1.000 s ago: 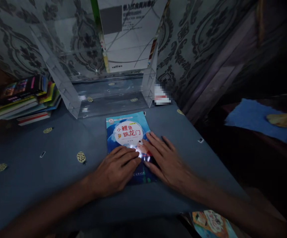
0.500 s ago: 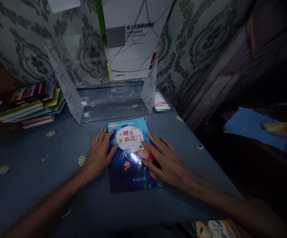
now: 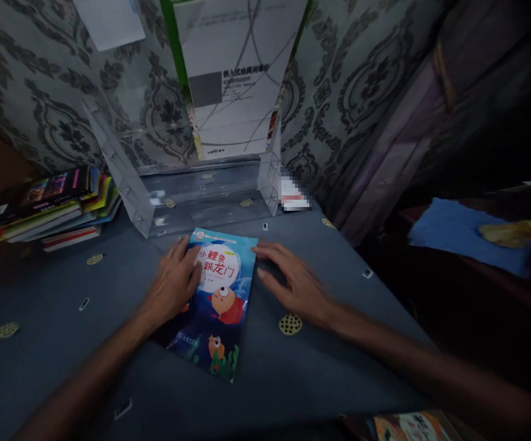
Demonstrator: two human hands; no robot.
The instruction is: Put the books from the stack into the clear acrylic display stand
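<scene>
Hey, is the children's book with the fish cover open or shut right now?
Shut: the children's book lies front cover up, its title and fish showing; left hand overlaps its left side, right hand is at its right edge.

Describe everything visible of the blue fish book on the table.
The blue fish book looks like a thin paperback with a slightly shiny cover: red Chinese title in a white oval, a large orange fish, a smaller one below. It lies closed, cover up, on the table before the clear stand, its top angled rightward. The left hand covers its left edge; the right hand's fingertips are at its upper right corner, contact unclear.
</scene>
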